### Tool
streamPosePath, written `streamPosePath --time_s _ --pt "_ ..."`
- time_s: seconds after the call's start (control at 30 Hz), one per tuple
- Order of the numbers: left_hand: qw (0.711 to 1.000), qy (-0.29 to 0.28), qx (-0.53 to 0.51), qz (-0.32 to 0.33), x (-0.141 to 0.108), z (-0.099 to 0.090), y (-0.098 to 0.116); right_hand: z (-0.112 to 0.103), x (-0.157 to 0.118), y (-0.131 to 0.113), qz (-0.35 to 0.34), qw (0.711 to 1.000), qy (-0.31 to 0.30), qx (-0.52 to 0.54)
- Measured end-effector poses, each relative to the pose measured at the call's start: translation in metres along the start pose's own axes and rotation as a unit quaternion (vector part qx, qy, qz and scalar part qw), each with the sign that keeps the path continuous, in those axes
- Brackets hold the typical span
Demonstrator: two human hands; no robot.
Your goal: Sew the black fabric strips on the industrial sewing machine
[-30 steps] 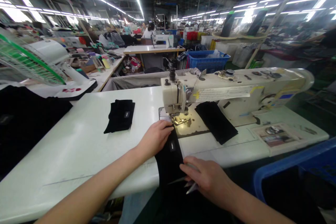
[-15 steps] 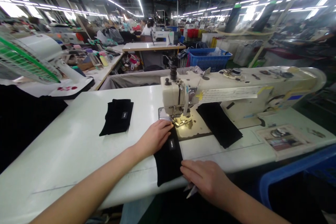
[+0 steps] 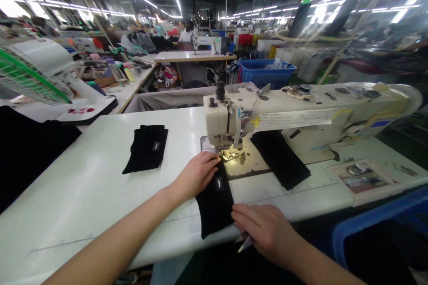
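Black fabric strip (image 3: 215, 198) with a small label lay flat on the white worktop (image 3: 100, 187), top end right at the presser foot (image 3: 230, 153) of the sewing machine (image 3: 301, 120), bottom end hanging slightly over the worktop's near edge. Left hand (image 3: 197, 174) rested palm-down on the strip's upper left edge, just beside the needle area; grip was spread flat, pressing, not pinching. Right hand (image 3: 264, 229) sat at the strip's lower right corner, fingertips touching the fabric edge; a thin pale tool (image 3: 244, 244) poked out from under the palm. Couldn't tell what the tool was, or whether the grip was curled shut round it; the fingers over it lay loosely flat. A second black piece (image 3: 280, 158) lay on the machine bed under the arm, right of the needle, apart from the strip. A stack of folded black pieces (image 3: 147, 148) with a label sat on the worktop well left of the machine. Larger black cloth (image 3: 30, 151) covered the far left of the worktop. Green-grilled fan (image 3: 30, 75) stood behind it. Blue crate (image 3: 265, 73) sat beyond the machine.
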State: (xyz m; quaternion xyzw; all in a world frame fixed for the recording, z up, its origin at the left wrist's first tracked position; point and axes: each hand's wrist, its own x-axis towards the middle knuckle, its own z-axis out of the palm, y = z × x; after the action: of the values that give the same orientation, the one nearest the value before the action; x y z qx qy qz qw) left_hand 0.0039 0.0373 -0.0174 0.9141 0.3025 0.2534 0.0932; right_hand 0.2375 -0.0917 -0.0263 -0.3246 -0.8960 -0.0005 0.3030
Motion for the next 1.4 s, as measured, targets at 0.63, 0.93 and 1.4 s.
streamPosePath --time_s 0.63,0.93,1.4 --pt "1.0 0.005 0.013 0.01 0.0019 -0.0036 0.0027 -0.0006 0.0021 -0.0011 0.007 1.0 -0.003 0.001" --pt "1.0 0.009 0.018 0.008 0.0033 -0.0037 0.0031 0.0018 0.0003 0.0004 0.007 1.0 -0.012 0.009" --pt "1.0 0.006 0.013 0.003 0.0034 -0.003 0.002 0.0 0.0016 -0.0001 0.006 1.0 -0.01 0.002"
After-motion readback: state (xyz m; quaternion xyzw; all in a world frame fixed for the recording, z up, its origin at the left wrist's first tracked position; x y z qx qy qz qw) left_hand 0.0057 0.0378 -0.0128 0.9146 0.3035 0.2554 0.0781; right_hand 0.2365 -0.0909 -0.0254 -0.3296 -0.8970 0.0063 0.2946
